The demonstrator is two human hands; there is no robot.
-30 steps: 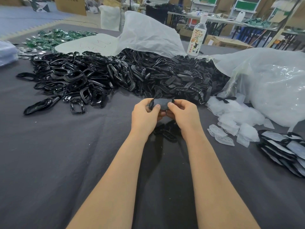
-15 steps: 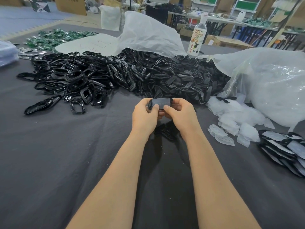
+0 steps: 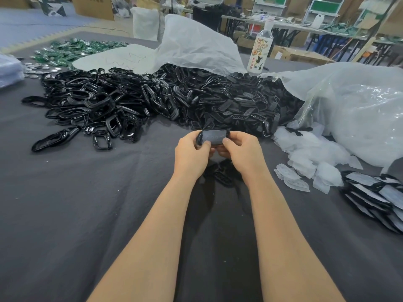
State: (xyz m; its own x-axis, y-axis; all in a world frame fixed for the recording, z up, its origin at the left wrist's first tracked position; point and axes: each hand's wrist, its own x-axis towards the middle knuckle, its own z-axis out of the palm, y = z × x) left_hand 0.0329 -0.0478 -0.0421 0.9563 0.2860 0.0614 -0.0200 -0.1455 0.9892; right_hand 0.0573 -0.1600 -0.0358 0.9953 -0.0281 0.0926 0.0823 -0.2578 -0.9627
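Above the desk (image 3: pixel 87 214), the left hand (image 3: pixel 192 158) and right hand (image 3: pixel 242 155) together pinch one film-covered black shell (image 3: pixel 212 137). Judging by the small finished stack (image 3: pixel 375 192) and huge heap (image 3: pixel 174 101), most work remains.

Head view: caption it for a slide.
Left hand and right hand pinch a small black part before a heap of black frames.

I see a grey cloth-covered table (image 3: pixel 65 214) in front. Beyond it lie blue-grey floor mats (image 3: pixel 32 20), cardboard boxes (image 3: pixel 298 54), a white sack (image 3: pixel 145 22) and long worktables (image 3: pixel 294 27) under soft, even light.
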